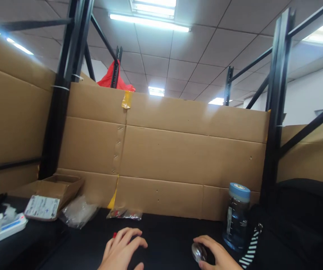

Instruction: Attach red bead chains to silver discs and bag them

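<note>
Low in the head view, my left hand [123,250] hovers over or rests on the black tabletop [167,240], its fingers curved and apart with nothing seen between them. A small red thing [114,235] shows just behind its fingers, mostly hidden. To the right, my right hand [216,253] grips a shiny, rounded, silvery object [199,252] between thumb and fingers. Its exact kind is unclear, as the hand covers part of it. Close beyond my right hand stands a clear bottle with a blue lid [238,217].
Small clear packets [124,214] lie against the cardboard wall [164,157]. At left are a crumpled plastic bag [79,212], an open cardboard box [61,189] and a white power strip [5,227]. A black bag [307,225] with a striped strap [251,245] sits at right.
</note>
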Demonstrator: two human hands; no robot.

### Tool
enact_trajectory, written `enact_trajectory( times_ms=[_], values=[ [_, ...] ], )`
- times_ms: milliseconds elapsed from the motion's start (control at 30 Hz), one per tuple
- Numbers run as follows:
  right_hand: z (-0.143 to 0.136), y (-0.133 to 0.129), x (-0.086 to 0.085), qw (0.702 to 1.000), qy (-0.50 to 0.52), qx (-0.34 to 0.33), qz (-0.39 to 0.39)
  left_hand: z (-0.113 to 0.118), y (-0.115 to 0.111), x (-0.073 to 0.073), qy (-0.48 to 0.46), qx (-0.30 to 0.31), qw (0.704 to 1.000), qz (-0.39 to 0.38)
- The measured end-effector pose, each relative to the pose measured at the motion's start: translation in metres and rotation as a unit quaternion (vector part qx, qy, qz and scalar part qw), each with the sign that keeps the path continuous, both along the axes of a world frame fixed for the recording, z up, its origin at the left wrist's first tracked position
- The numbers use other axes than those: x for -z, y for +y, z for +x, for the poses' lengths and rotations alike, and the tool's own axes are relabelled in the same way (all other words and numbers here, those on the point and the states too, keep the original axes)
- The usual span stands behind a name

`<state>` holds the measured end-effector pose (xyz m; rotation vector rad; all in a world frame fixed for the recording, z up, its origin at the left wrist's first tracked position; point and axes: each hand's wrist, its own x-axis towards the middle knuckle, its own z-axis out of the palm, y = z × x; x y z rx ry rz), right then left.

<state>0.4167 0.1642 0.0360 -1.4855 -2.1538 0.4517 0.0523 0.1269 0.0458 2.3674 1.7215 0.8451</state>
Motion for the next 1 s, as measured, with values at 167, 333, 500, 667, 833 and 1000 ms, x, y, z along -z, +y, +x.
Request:
enact_trajectory(
  times_ms=[167,333,500,667,833,1000],
  values=[
    [0.006,0.004,0.005,1.000,0.013,-0.008,0.012,-0.002,-0.009,-0.005,-0.022,0.018,0.999,-0.041],
    [0.007,0.009,0.008,0.997,0.060,-0.030,0.026,-0.004,-0.006,-0.005,0.009,0.029,0.998,-0.060],
    [0.000,0.005,-0.001,0.997,0.053,-0.034,0.038,-0.042,0.009,-0.006,0.006,0.012,1.000,-0.008],
    [0.000,0.004,-0.005,0.998,0.034,-0.045,0.029,-0.071,0.021,-0.005,0.016,0.001,0.999,0.038],
    [0.001,0.001,-0.008,0.998,0.041,-0.040,0.027,-0.053,0.005,-0.003,0.064,0.037,0.997,0.027],
    [0.004,-0.001,-0.009,0.998,0.041,-0.022,0.034,-0.046,-0.001,0.004,0.078,0.063,0.995,0.026]
  ],
)
